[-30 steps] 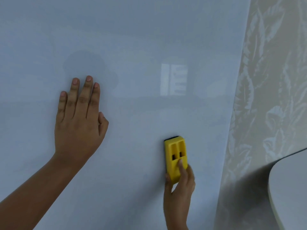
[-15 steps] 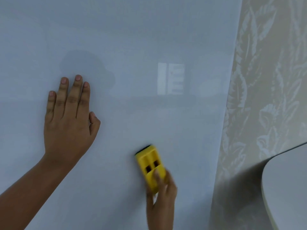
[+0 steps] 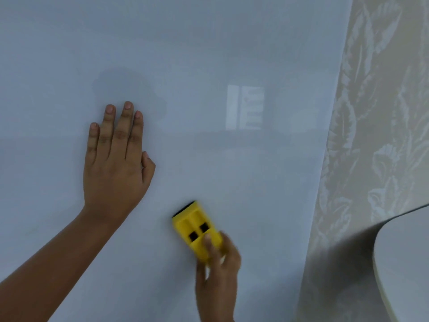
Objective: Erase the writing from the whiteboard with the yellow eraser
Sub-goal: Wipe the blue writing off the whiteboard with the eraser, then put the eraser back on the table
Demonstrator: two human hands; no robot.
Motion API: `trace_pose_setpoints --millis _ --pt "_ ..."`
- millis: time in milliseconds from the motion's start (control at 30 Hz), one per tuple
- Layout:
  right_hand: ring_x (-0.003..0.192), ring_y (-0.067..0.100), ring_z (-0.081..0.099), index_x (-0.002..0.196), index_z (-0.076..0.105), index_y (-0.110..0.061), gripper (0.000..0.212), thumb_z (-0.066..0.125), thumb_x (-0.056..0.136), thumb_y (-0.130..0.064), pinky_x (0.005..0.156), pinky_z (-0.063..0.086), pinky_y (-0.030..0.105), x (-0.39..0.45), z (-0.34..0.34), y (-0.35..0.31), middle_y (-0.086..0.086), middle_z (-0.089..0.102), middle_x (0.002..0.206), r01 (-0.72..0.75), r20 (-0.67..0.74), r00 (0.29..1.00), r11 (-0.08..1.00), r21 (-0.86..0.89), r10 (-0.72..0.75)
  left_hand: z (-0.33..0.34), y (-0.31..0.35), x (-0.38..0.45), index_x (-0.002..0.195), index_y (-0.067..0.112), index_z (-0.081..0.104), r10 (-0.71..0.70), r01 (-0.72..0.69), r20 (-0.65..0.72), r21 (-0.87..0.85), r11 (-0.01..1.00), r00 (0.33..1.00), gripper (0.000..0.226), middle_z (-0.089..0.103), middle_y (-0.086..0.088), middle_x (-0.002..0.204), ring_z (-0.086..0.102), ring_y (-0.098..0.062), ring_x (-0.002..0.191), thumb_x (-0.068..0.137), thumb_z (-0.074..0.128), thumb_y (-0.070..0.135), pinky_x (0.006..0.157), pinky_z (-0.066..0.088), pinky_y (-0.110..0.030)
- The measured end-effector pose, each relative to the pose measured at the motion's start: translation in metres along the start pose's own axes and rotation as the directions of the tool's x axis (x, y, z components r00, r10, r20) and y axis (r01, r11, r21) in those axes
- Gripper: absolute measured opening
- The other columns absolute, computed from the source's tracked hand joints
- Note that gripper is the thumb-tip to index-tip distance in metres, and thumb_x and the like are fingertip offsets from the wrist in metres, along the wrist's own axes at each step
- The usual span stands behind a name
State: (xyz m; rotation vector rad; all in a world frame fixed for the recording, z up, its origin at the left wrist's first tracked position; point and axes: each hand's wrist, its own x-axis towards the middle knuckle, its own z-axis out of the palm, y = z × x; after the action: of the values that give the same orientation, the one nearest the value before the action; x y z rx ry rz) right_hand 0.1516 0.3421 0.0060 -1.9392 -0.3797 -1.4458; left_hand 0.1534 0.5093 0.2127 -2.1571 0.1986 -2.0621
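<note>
The whiteboard (image 3: 209, 54) fills most of the view, glossy and pale, with no writing that I can make out on it. My right hand (image 3: 218, 275) grips the yellow eraser (image 3: 195, 231) from below and presses it against the board's lower middle, tilted with its dark felt edge up and to the left. My left hand (image 3: 116, 163) lies flat on the board to the left, fingers together and pointing up, holding nothing.
Leaf-patterned beige wallpaper (image 3: 376, 135) borders the board's right edge. A white rounded tabletop (image 3: 404, 263) juts in at the lower right, close to the wall. A window reflection (image 3: 245, 108) shows on the board.
My right hand has slid the eraser left and down across the board and tilted it leftward over the last second. My left hand stays flat on the board.
</note>
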Motion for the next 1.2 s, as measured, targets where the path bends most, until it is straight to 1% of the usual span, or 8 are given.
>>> trace_pose_setpoints --millis 133,333,533,667,767,900,1033,1200 --pt "0.106 0.021 0.046 0.137 0.028 -0.046 0.095 0.075 0.062 -0.013 0.075 0.052 0.032 -0.046 -0.006 0.015 0.001 0.044 0.124 -0.022 0.117 0.993 0.998 -0.059 0.029 0.0 -0.001 -0.002 0.146 0.0 0.03 0.008 -0.008 -0.003 -0.021 1.0 1.0 0.053 0.028 -0.019 0.153 0.02 -0.034 0.143 0.094 0.037 0.011 0.12 0.007 -0.042" --pt "0.115 0.018 0.037 0.137 0.02 -0.05 0.086 0.066 0.074 -0.015 0.071 0.049 0.031 0.001 -0.016 0.018 -0.002 0.034 0.131 -0.294 -0.039 0.955 0.955 0.047 0.296 -0.002 0.0 -0.003 0.144 0.0 0.034 0.006 -0.006 -0.024 -0.02 1.0 1.0 0.052 0.032 -0.018 0.151 0.019 -0.032 0.144 0.094 0.038 0.013 0.12 0.006 -0.041" --pt "0.115 0.014 0.036 0.138 0.012 -0.053 0.086 0.069 0.079 -0.026 0.065 0.052 0.029 0.014 -0.036 0.016 -0.003 0.034 0.132 -0.212 0.126 0.966 0.972 -0.105 0.224 -0.007 0.002 -0.008 0.145 0.004 0.035 0.157 -0.158 0.014 0.054 0.986 0.987 0.053 0.035 -0.014 0.151 0.015 -0.028 0.146 0.096 0.043 0.02 0.118 -0.005 -0.046" --pt "0.106 0.02 0.044 0.136 0.025 -0.048 0.083 0.073 0.074 -0.02 0.064 0.054 0.032 0.028 -0.067 0.025 -0.002 0.042 0.128 -0.109 0.21 0.965 0.969 -0.222 0.156 -0.024 0.052 -0.033 0.142 0.006 0.038 0.133 -0.109 0.106 -0.203 0.973 0.985 0.056 0.039 -0.011 0.149 0.019 -0.028 0.143 0.093 0.041 0.033 0.117 0.003 -0.05" --pt "0.103 0.018 0.042 0.128 0.043 -0.038 0.075 0.079 0.065 -0.016 0.076 0.051 0.032 0.03 -0.096 0.036 0.003 0.054 0.121 -0.06 0.214 0.969 0.955 -0.292 0.126 -0.016 0.104 -0.063 0.148 0.011 0.026 0.398 -0.302 0.186 -0.397 0.867 0.898 0.075 0.033 -0.005 0.152 0.015 -0.024 0.145 0.085 0.047 0.046 0.116 0.011 -0.048" --pt "0.101 0.018 0.047 0.114 0.053 -0.03 0.064 0.082 0.059 -0.015 0.08 0.049 0.033 0.023 -0.146 0.057 0.0 0.059 0.118 -0.041 0.222 0.966 0.923 -0.382 0.135 -0.004 0.163 -0.071 0.147 0.009 0.025 0.609 -0.397 0.292 -0.543 0.74 0.737 0.117 0.039 -0.006 0.149 0.028 -0.027 0.14 0.054 0.084 0.05 0.111 0.024 -0.05" --pt "0.101 0.013 0.047 0.108 0.056 -0.028 0.062 0.086 0.055 -0.017 0.079 0.046 0.026 0.018 -0.199 0.072 -0.002 0.061 0.117 -0.07 0.223 0.957 0.895 -0.441 0.184 -0.004 0.225 -0.069 0.134 0.011 0.044 0.752 -0.424 0.247 -0.7 0.574 0.611 0.117 0.059 -0.004 0.133 0.054 -0.025 0.124 0.035 0.09 0.05 0.098 0.044 -0.043" --pt "0.1 0.017 0.06 0.103 0.057 -0.032 0.062 0.088 0.05 -0.02 0.075 0.046 0.024 0.006 -0.272 0.084 -0.004 0.064 0.116 -0.151 0.185 0.933 0.801 -0.58 0.31 -0.02 0.299 -0.079 0.129 0.017 0.049 0.805 -0.237 0.169 -0.904 0.357 0.569 0.106 0.068 0.005 0.111 0.066 -0.012 0.1 0.037 0.092 0.046 0.081 0.052 -0.022"
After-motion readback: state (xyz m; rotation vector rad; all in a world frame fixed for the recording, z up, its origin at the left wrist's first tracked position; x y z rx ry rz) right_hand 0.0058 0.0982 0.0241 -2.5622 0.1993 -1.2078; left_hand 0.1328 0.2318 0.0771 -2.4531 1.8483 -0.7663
